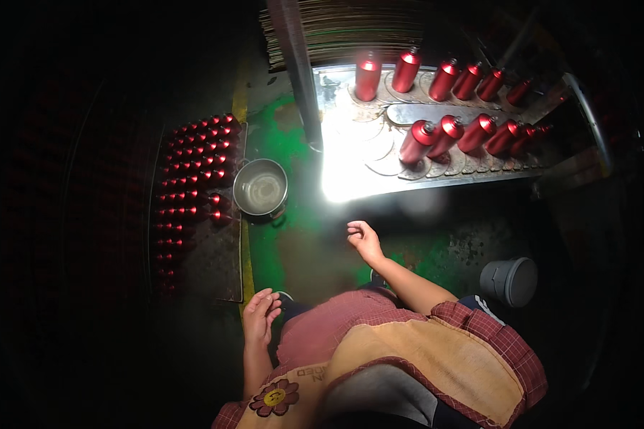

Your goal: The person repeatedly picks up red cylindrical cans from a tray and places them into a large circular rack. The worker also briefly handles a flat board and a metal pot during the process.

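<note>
My right hand [365, 239] hovers below the front edge of a brightly lit metal conveyor [350, 168], fingers loosely curled and holding nothing. Rows of red metal bottles [416, 141] stand on round discs on the conveyor, with another row of bottles [406, 70] behind. My left hand [260, 314] hangs near my hip with its fingers apart and empty. At the left, many red bottles [197, 171] stand packed in rows on a dark tray.
A steel pot [261, 187] sits on the green floor between the packed bottles and the conveyor. A grey bucket [509, 280] stands at the right. A dark post [297, 71] rises at the conveyor's left end. A stack of flat sheets [350, 28] lies behind.
</note>
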Motion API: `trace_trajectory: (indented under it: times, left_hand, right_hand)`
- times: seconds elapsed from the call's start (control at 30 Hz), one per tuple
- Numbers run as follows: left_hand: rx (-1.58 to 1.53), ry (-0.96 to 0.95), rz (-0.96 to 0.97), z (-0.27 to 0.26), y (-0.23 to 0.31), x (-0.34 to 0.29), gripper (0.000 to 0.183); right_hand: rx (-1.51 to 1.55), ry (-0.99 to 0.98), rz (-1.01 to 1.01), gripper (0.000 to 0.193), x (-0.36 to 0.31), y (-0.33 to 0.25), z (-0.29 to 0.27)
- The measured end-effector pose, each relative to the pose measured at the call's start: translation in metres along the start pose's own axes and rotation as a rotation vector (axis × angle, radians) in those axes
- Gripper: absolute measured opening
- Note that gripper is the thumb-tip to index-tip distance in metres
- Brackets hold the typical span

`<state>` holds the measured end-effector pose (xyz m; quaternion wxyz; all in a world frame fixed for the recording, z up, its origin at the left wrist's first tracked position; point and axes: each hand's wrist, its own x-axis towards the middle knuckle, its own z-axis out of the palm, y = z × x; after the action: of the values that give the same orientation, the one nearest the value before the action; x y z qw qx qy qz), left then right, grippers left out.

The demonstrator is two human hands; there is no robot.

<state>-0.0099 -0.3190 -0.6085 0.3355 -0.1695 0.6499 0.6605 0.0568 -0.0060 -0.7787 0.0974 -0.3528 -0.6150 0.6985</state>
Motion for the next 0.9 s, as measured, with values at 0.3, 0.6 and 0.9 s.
trace_trajectory:
  times: [0.3, 0.6, 0.9]
  left_hand:
    - [-0.305, 0.351, 0.027, -0.284, 0.024, 0.043, 0.023]
    - [-0.245, 0.539, 0.027, -0.463, 0.041, 0.144, 0.03]
    - [-0.181, 0.841, -0.196, -0.591, -0.023, 0.23, 0.051]
  right_hand:
    - [-0.015, -0.204, 0.084, 0.031, -0.036, -0.022, 0.206]
    - [-0.492, -0.576, 0.092, 0.033, -0.004, -0.031, 0.366]
    - [-0.743, -1.012, -0.428, 0.057, 0.106, 0.001, 0.635]
